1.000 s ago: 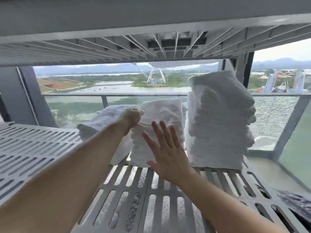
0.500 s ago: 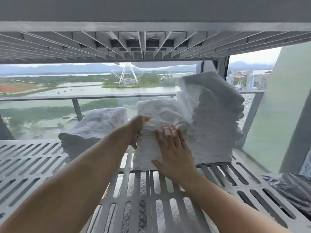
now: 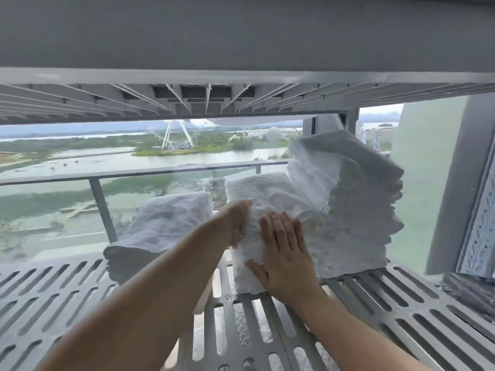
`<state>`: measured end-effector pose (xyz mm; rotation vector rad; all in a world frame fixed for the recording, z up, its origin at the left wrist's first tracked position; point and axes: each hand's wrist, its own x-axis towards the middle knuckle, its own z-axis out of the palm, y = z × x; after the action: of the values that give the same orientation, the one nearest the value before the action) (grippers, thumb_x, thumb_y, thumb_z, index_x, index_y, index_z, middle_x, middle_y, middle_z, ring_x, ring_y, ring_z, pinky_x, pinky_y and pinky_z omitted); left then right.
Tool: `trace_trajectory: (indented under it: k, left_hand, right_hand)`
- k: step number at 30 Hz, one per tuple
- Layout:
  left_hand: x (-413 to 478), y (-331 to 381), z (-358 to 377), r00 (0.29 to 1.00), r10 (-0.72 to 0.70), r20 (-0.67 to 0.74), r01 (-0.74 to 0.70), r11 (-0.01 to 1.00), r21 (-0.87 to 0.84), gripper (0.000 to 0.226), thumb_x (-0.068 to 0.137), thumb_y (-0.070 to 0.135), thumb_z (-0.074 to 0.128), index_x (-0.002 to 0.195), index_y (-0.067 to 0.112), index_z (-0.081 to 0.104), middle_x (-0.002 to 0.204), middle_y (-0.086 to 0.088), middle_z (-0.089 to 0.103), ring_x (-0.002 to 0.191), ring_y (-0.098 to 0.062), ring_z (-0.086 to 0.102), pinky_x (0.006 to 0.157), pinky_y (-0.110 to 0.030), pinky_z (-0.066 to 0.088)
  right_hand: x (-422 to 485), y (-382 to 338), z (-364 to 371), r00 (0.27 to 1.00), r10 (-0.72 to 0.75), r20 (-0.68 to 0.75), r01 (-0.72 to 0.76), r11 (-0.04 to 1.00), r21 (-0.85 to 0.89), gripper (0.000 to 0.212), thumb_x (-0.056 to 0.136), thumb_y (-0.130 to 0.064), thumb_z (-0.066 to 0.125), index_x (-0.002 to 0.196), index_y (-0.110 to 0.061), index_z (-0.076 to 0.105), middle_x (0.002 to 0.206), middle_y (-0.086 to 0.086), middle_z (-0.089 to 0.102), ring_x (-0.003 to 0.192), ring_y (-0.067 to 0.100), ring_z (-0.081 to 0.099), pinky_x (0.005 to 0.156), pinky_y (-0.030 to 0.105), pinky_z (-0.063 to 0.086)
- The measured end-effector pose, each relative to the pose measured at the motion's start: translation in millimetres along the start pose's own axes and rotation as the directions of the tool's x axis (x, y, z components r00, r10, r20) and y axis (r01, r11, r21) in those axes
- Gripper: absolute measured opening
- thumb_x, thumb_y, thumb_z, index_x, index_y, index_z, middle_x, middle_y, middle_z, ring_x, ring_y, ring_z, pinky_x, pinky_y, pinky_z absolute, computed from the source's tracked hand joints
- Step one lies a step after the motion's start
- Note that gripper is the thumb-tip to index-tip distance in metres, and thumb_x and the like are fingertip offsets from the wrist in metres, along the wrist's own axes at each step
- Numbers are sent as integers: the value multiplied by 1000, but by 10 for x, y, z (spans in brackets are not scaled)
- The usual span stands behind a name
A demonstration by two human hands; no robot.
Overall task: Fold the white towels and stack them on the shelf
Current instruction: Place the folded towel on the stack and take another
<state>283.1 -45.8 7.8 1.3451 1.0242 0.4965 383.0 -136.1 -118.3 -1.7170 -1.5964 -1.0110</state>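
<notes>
Facing a fluffy white towel stack (image 3: 270, 194) on the slatted shelf (image 3: 375, 303), we curl our left hand (image 3: 237, 223) round its left edge, our right hand (image 3: 285, 258) pressed flat on its near face

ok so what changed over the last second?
The right hand moved forward and now presses flat on the front of the middle stack. The left hand still grips that stack's upper left edge. The tall stack and left pile stayed put on the shelf.
</notes>
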Motion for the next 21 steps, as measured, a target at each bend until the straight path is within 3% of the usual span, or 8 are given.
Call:
trace_trajectory:
  k: [2,5,7,11,14,16,18,21]
  left_hand:
    - [-64,104,-201,980,195,-46,-190,978,91,42,101,47,50,127,14,56,114,-4,53,112,-27,56,102,-43,44]
    - [-120,252,-827,844,533,-66,-480,804,352,34,103,37,49,128,16,61,126,-7,58,107,-21,56,96,-38,46]
    - [-81,219,-1407,797,582,-162,-439,742,506,24,103,31,50,109,15,67,112,-11,62,93,-22,57,78,-32,43]
    - [-12,-196,-2425,805,427,-411,-126,801,586,35,97,33,59,117,6,70,123,-16,66,110,-32,59,99,-40,46]
    - [-8,-626,-2593,945,182,-273,-133,973,188,50,101,42,52,132,4,61,128,-18,65,113,-32,62,106,-42,43]
    - [-78,-834,-2446,989,133,-65,-144,965,-219,54,104,46,38,131,3,59,108,-16,73,90,-28,71,84,-36,55]
    - [-124,-905,-2272,986,165,25,-139,896,-422,57,105,48,32,128,2,57,99,-17,74,79,-27,73,65,-30,58]
    - [-185,-896,-1944,978,207,12,-175,855,-487,67,104,53,25,134,1,55,126,-22,66,111,-34,64,93,-38,52]
  right_hand:
    - [-47,-26,-80,999,-37,-6,37,999,-1,85,96,-62,44,158,-8,21,159,22,29,152,40,13,119,62,18]
    - [-26,-328,-219,990,-143,-15,144,985,90,79,95,-60,49,156,-14,30,160,19,29,152,39,13,118,63,18]
    - [30,-731,-269,975,-221,-16,221,963,153,77,93,-59,52,154,-15,33,161,18,27,153,39,11,119,63,15]
    - [209,-1627,-256,952,-303,33,289,933,214,86,88,-57,58,156,-14,27,164,18,16,153,39,0,121,60,10]
    - [332,-2037,-223,965,-192,179,160,971,178,97,84,-59,61,158,-12,18,165,20,9,151,43,-11,121,62,8]
    - [347,-2144,-183,951,-140,277,102,984,149,103,85,-63,57,159,-11,6,165,22,2,149,45,-20,120,63,3]
    - [314,-2139,-145,947,-115,300,80,989,126,108,84,-67,55,159,-10,2,165,21,3,149,44,-18,120,63,-1]
    - [268,-1958,-137,948,-72,311,50,996,79,118,77,-74,55,160,-11,0,165,20,8,151,44,-9,119,61,-3]
